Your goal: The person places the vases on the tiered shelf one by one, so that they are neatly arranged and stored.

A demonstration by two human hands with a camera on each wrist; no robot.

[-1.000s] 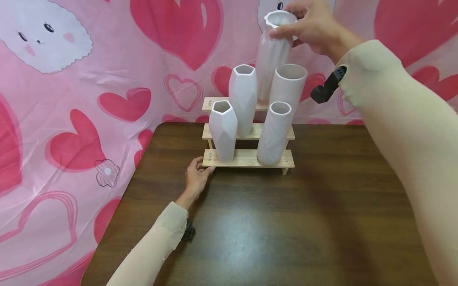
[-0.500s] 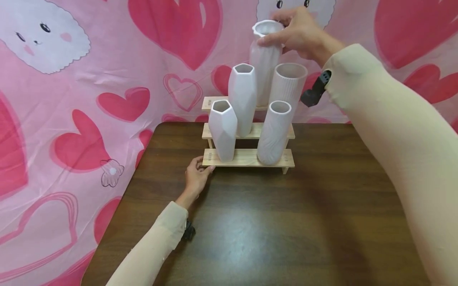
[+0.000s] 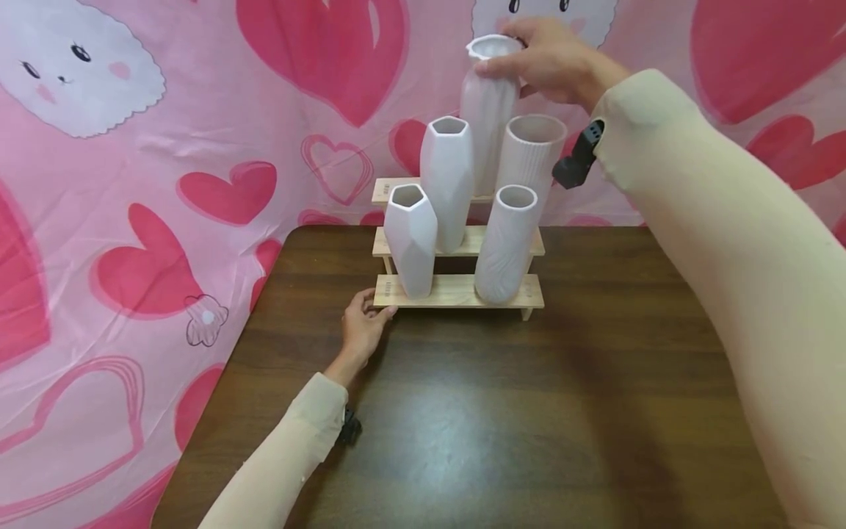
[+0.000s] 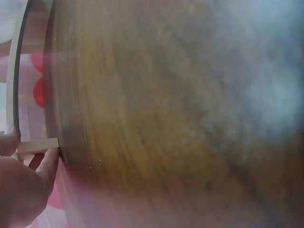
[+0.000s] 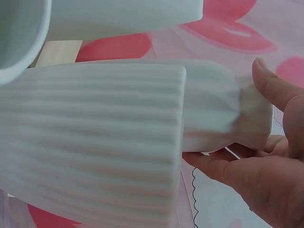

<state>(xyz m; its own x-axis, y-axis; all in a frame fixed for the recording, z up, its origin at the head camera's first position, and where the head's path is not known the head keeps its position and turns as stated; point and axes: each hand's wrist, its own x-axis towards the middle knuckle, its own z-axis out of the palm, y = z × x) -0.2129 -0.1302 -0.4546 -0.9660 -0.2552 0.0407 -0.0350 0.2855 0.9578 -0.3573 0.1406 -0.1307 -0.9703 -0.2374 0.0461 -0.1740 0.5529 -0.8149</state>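
A three-tier wooden stand (image 3: pixel 456 292) bears several white ceramic vases. My right hand (image 3: pixel 551 62) grips a tall white vase (image 3: pixel 489 117) round its neck, just under the scalloped rim; it stands upright over the top tier, its lower part partly hidden by nearer vases. In the right wrist view a ribbed vase (image 5: pixel 95 133) overlaps it, close to my fingers. Low at the stand's front left corner, my left hand (image 3: pixel 361 329) holds the wood; the left wrist view has thumb and fingers about a leg (image 4: pixel 40 145).
Two faceted vases (image 3: pixel 448 176) stand on the left of the lower tiers. A swirl-textured vase (image 3: pixel 505 250) sits at the front right, with the ribbed one behind it. The stand rests on a dark wooden table (image 3: pixel 476 419) before a pink heart-patterned cloth (image 3: pixel 218 132).
My right hand has brought the tall vase left and down onto the line of the top tier, then nearly stopped. My left hand has stayed at the stand's corner.
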